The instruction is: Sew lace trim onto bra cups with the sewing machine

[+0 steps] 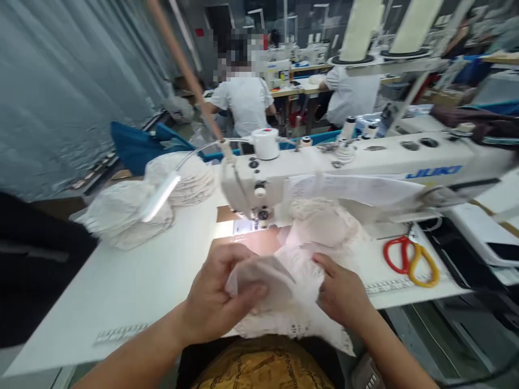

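sheer fabric: pale, thin and limp, soft folds, lace-like texture in places; small dark marks near its ragged lower edge (302, 294)
fabric position: lower middle of the frame, between the hands, a pointed corner reaching past the table's near edge
rounded bundle: pale, ruffled, just above the fabric, under the machine arm; whether joined to it, cannot tell (324, 222)
sewing machine: hard, glossy white body, blue lettering, across the right of the frame (365, 154)
table: smooth, white, flat (162, 281)
stacks: two layered, rounded piles of off-white cloth, left of the frame (182, 175)
scissors: red and yellow looped handles, right of the frame (414, 258)
left hand: lower middle, thumb lying over the sheer fabric, fingers curled, cloth held between (227, 294)
right hand: right of the fabric, index fingertip touching the lace, other fingers bent; thumb hidden, so whether it pinches, cannot tell (344, 294)
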Demonstrator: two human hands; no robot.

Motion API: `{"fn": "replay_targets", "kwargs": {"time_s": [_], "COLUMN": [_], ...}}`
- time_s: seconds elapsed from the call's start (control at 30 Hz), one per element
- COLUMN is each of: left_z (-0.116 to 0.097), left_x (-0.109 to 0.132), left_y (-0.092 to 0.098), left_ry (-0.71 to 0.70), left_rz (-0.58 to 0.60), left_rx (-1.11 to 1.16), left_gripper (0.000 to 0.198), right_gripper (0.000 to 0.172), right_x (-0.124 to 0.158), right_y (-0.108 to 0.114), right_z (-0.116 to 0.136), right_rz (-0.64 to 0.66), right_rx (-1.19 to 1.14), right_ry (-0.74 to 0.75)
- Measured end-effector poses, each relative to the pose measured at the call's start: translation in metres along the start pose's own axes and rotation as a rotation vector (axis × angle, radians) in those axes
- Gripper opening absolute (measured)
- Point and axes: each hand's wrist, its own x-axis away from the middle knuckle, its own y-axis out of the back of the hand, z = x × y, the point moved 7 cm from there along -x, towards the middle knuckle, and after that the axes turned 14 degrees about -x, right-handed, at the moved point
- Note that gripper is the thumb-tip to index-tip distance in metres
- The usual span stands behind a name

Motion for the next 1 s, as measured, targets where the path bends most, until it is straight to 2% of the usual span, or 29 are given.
{"fn": "replay_targets", "kwargs": {"time_s": [0.03, 0.1, 0.17, 0.23, 0.3, 0.37, 0.47, 0.53, 0.6, 0.63, 0.73, 0.8, 0.9, 1.0], "left_z": [0.013, 0.041, 0.065, 0.083, 0.093, 0.097, 0.095, 0.094, 0.092, 0.091, 0.087, 0.088, 0.105, 0.137], "left_x": [0.012, 0.034, 0.051, 0.064, 0.074, 0.078, 0.08, 0.08, 0.08, 0.08, 0.082, 0.088, 0.106, 0.129], "left_y": [0.009, 0.021, 0.031, 0.042, 0.051, 0.054, 0.054, 0.055, 0.056, 0.056, 0.057, 0.063, 0.084, 0.12], "left_ry": [0.124, 0.312, 0.42, 0.474, 0.49, 0.457, 0.363, 0.319, 0.288, 0.269, 0.234, 0.26, 0.442, 0.663], "left_rz": [-0.006, 0.017, 0.027, -0.018, -0.067, -0.06, 0.011, 0.04, 0.059, 0.069, 0.104, 0.116, 0.049, -0.084], "left_rx": [0.023, 0.044, 0.017, -0.062, -0.107, -0.073, 0.02, 0.07, 0.121, 0.146, 0.198, 0.229, 0.314, 0.306], "left_gripper": [0.031, 0.038, 0.036, 0.028, 0.022, 0.02, 0.018, 0.018, 0.019, 0.019, 0.02, 0.026, 0.034, 0.037], "right_gripper": [0.047, 0.043, 0.033, 0.029, 0.028, 0.027, 0.026, 0.023, 0.023, 0.026, 0.029, 0.027, 0.025, 0.026], "right_x": [0.0, -0.002, -0.006, -0.009, -0.012, -0.015, -0.028, -0.046, -0.069, -0.081, -0.107, -0.111, -0.1, -0.073], "right_y": [-0.004, -0.013, -0.02, -0.023, -0.022, -0.016, -0.004, -0.004, -0.015, -0.025, -0.064, -0.082, -0.091, -0.077], "right_z": [0.007, 0.02, 0.03, 0.035, 0.04, 0.047, 0.062, 0.07, 0.078, 0.085, 0.116, 0.131, 0.132, 0.109], "right_rz": [0.026, 0.037, 0.006, -0.042, -0.089, -0.13, -0.183, -0.186, -0.132, -0.055, 0.331, 0.494, 0.505, 0.31], "right_rx": [0.048, 0.143, 0.224, 0.257, 0.234, 0.133, -0.174, -0.408, -0.631, -0.752, -0.982, -1.079, -1.251, -1.26], "right_ry": [0.058, 0.157, 0.224, 0.251, 0.258, 0.248, 0.181, 0.057, -0.094, -0.155, -0.22, -0.261, -0.36, -0.403]}}
